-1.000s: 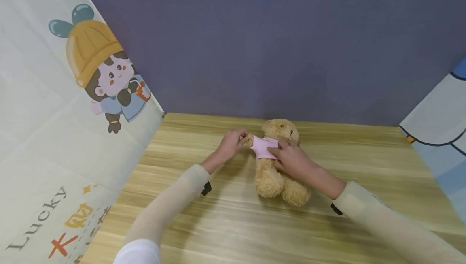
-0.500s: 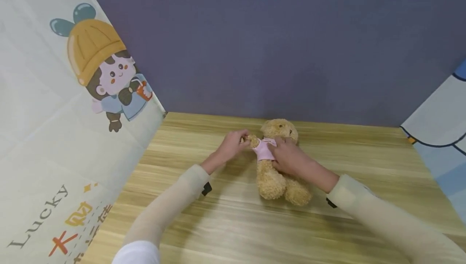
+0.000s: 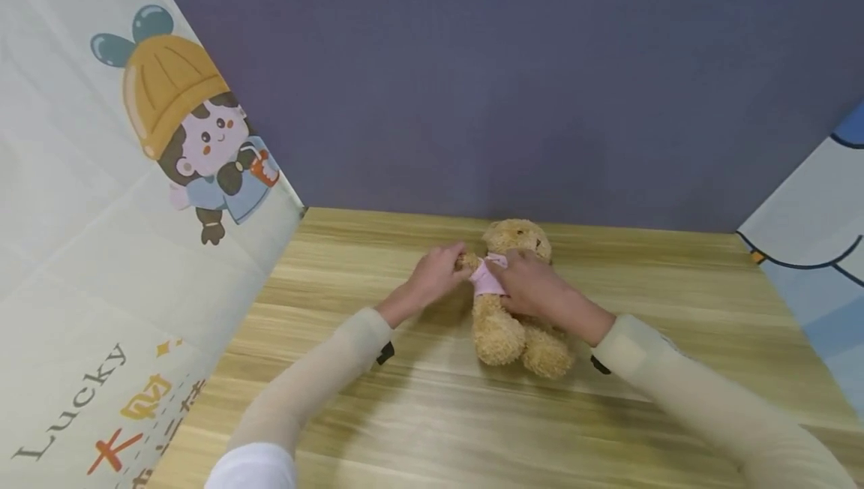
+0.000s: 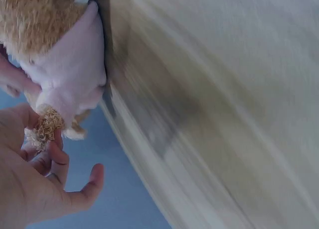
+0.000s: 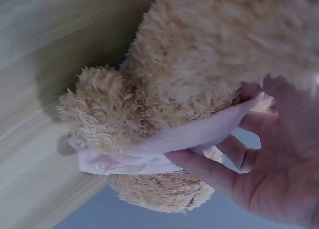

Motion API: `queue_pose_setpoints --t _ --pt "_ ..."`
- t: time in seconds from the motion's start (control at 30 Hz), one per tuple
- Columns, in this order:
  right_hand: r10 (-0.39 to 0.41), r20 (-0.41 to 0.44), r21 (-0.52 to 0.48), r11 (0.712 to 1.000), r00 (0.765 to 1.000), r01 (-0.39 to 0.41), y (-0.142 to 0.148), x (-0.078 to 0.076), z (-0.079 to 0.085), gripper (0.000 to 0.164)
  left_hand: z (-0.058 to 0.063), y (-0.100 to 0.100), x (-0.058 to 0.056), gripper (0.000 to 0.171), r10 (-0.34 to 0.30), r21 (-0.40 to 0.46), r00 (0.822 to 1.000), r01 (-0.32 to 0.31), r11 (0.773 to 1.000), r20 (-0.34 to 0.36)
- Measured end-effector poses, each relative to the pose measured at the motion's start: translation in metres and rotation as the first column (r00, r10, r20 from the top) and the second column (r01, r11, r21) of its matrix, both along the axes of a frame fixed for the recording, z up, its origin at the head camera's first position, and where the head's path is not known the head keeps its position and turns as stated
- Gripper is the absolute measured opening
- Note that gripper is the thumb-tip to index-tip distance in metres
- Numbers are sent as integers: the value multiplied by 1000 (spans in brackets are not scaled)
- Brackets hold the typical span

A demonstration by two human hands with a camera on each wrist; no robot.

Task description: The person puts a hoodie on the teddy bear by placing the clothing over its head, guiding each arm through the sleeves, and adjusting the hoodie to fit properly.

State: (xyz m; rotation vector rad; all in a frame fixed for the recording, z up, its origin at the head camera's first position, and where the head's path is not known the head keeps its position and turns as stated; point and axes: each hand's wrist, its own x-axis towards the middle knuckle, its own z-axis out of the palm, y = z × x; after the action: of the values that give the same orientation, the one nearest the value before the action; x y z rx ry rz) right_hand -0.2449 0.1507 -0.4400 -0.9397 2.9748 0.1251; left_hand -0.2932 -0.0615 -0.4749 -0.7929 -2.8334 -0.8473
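A tan plush teddy bear [image 3: 498, 330] lies on its back on the table, wearing a pink shirt [image 3: 487, 280]. At its side, my left hand [image 3: 435, 273] pinches the end of the bear's furry arm [image 4: 49, 124] between thumb and fingers, the little finger held away. My right hand [image 3: 536, 288] grips the shirt over the chest. In the right wrist view the cloth [image 5: 204, 132] runs between its thumb and fingers, with the hem lifted from the fur. The bear's other arm [image 5: 99, 109] shows as bare fur beside the cloth. Part of the shirt is hidden under my right hand.
The bear rests on a wood-grain table [image 3: 432, 414], its head near the dark blue-grey panel [image 3: 472, 99] at the back. A white printed sheet [image 3: 81, 264] borders the left side; another printed sheet [image 3: 810, 249] borders the right.
The pink sleeve has drawn back towards the bear's shoulder, baring more of the arm in my left hand. My right hand has shifted slightly left and up across the chest.
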Motion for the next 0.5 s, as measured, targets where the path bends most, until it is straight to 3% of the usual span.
queue_pose_setpoints --t 0.1,0.27,0.5 --pt "0 23 23 1000 1000 0 -7 1 2 72 -3 -8 -3 9 -3 -1 1000 3 1000 7" --pt "17 -34 7 1000 999 -17 -2 4 0 69 -6 -7 -1 21 -19 20 997 18 1000 71" --pt "38 -94 -75 996 995 -45 4 3 2 70 3 -5 2 28 47 16 992 -49 999 114"
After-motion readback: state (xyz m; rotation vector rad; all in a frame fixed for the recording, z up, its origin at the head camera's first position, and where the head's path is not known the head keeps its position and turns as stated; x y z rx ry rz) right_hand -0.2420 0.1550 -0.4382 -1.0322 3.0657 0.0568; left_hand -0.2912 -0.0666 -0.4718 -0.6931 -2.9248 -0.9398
